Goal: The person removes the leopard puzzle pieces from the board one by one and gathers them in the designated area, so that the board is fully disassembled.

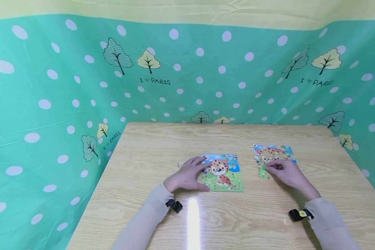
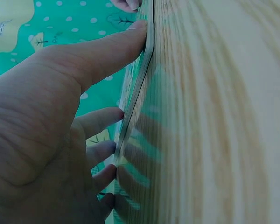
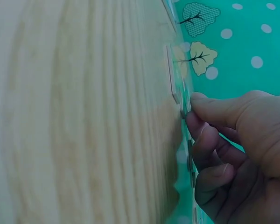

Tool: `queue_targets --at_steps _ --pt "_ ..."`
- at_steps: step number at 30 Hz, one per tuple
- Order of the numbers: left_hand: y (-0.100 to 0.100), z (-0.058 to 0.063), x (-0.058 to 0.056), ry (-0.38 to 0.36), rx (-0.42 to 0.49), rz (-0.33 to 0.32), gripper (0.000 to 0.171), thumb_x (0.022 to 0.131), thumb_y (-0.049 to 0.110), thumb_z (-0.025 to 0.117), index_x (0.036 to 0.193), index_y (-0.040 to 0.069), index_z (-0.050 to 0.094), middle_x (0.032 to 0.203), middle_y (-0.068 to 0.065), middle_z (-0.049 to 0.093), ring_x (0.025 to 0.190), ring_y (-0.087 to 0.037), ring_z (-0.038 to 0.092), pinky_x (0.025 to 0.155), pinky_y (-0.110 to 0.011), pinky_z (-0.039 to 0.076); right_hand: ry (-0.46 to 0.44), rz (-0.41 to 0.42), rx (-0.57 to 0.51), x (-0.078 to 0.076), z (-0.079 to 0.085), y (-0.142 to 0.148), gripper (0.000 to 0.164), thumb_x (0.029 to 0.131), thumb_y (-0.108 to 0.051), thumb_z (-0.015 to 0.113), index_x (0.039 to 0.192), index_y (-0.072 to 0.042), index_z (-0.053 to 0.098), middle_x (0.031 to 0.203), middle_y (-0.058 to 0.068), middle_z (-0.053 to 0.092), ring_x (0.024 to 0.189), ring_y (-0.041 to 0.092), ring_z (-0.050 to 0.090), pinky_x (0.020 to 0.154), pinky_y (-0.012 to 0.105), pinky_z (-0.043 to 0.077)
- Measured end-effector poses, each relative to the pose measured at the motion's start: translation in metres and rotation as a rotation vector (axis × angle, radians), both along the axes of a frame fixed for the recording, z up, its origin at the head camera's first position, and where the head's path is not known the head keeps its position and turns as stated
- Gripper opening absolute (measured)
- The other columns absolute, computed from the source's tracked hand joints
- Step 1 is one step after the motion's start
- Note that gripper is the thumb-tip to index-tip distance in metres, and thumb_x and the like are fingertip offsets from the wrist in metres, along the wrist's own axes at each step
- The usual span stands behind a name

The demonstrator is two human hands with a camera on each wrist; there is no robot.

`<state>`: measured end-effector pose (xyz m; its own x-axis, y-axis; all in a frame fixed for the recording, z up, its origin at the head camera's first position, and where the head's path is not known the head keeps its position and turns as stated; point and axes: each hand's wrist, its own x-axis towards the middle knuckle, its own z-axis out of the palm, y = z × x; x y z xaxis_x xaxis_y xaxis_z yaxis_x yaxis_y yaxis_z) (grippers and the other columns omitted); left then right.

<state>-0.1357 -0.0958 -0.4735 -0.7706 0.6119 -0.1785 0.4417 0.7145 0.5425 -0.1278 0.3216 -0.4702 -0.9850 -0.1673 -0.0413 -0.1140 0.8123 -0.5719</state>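
Observation:
A square puzzle board (image 1: 234, 178) printed with a spotted leopard cub lies flat on the table. My left hand (image 1: 187, 173) spreads over its left side, thumb by the lower edge and fingers toward the upper left. In the left wrist view, the thumb (image 2: 107, 56) and fingertips touch the board's edge. To the right, several loose puzzle pieces (image 1: 270, 151) lie close together, forming a leopard picture with gaps. My right hand (image 1: 285, 172) is over their lower part, thumb and index finger pinching a green puzzle piece (image 1: 263, 172), partly hidden by the fingertips.
The wooden table (image 1: 237, 222) has a bright light reflection near its front. A green dotted cloth (image 1: 206, 83) hangs behind and along the sides. Dark straps with small devices (image 1: 297, 215) are worn on both wrists.

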Motion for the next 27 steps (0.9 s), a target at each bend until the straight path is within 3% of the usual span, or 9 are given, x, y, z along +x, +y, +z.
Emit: queue_targets --at_steps 2,8,15,27 --pt "0.001 0.0 0.0 -0.001 -0.001 0.0 0.103 0.082 0.062 0.084 0.167 0.027 0.037 0.181 -0.002 0.015 0.167 -0.034 0.012 0.133 -0.064 0.013 0.009 0.001 0.0 0.001 0.001 -0.001 0.022 0.103 -0.025 0.072 0.111 -0.006 0.081 0.105 0.01 0.08 0.09 0.015 0.066 0.072 0.025 0.051" --pt "0.001 0.0 0.0 0.011 -0.012 -0.001 0.104 0.082 0.064 0.084 0.167 0.027 0.037 0.181 -0.002 0.015 0.167 -0.034 0.013 0.133 -0.064 0.014 -0.019 0.005 -0.082 0.002 0.005 -0.013 0.028 0.104 -0.029 0.071 0.117 -0.005 0.079 0.099 0.01 0.078 0.068 0.012 0.055 0.056 0.026 0.046" --pt "-0.001 -0.001 0.0 0.012 -0.017 0.001 0.104 0.082 0.064 0.083 0.168 0.027 0.036 0.181 -0.002 0.015 0.167 -0.035 0.013 0.133 -0.065 0.013 -0.042 0.025 -0.151 0.003 0.007 -0.041 0.023 0.104 -0.026 0.071 0.115 -0.007 0.078 0.101 0.006 0.077 0.08 0.014 0.061 0.06 0.025 0.051" --pt "0.001 0.0 0.001 0.01 -0.009 -0.001 0.103 0.082 0.063 0.083 0.167 0.027 0.037 0.181 -0.003 0.016 0.167 -0.035 0.013 0.133 -0.065 0.014 -0.102 0.103 -0.257 0.005 0.005 -0.082 0.019 0.102 -0.024 0.073 0.112 -0.008 0.077 0.094 0.006 0.072 0.066 0.015 0.062 0.056 0.026 0.054"
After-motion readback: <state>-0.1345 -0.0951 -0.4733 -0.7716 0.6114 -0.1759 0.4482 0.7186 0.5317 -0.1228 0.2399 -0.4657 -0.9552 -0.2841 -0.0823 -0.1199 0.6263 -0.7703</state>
